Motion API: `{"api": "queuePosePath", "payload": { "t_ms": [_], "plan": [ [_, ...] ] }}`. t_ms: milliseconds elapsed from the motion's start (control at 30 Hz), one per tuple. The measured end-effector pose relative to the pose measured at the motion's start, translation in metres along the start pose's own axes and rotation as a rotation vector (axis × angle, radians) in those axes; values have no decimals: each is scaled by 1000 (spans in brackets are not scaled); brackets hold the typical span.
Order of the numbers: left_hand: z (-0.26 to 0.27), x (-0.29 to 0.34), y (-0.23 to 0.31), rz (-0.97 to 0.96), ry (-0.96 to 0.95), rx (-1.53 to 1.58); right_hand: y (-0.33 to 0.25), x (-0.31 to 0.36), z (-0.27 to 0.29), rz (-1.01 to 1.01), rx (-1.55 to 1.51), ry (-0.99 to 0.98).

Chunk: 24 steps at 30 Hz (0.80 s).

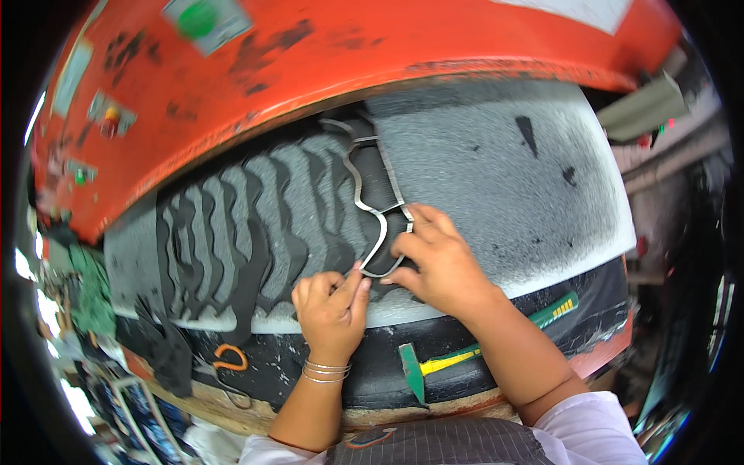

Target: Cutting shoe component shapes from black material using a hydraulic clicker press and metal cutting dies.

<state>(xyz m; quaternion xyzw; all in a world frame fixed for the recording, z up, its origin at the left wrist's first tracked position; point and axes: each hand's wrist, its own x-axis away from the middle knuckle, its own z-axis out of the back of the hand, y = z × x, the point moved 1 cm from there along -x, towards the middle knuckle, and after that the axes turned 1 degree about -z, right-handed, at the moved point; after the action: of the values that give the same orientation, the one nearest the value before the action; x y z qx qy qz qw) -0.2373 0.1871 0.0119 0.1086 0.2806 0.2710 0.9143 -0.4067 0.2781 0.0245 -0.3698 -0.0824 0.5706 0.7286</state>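
Observation:
A long metal cutting die point(383, 232) with one wavy side and one straighter side lies over dark sheet material on a grey cutting board point(480, 186). My left hand point(329, 310) is closed at the die's near tip, thumb and forefinger pinching the metal edge. Round the die's right side, near that same end, my right hand point(446, 263) is closed, with its fingers on the rim. To the left of the die, wavy strips of black material point(256, 256) spread over the board, with grey gaps between them.
A red press beam point(310, 70) spans the far side, with a green button point(198, 19). Along the near ledge lie a hammer point(413, 373) with a green-and-yellow handle and an orange-handled tool point(231, 357). Black scraps point(169, 360) hang over the front left edge.

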Motion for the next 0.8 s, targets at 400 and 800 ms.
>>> {"api": "queuePosePath", "payload": {
  "t_ms": [400,800],
  "plan": [
    [-5,23,-24,19,111,214,-7,12,-28,-103,100,8],
    [-11,23,-23,50,142,231,1,12,-26,-82,142,-17]
  ]
}}
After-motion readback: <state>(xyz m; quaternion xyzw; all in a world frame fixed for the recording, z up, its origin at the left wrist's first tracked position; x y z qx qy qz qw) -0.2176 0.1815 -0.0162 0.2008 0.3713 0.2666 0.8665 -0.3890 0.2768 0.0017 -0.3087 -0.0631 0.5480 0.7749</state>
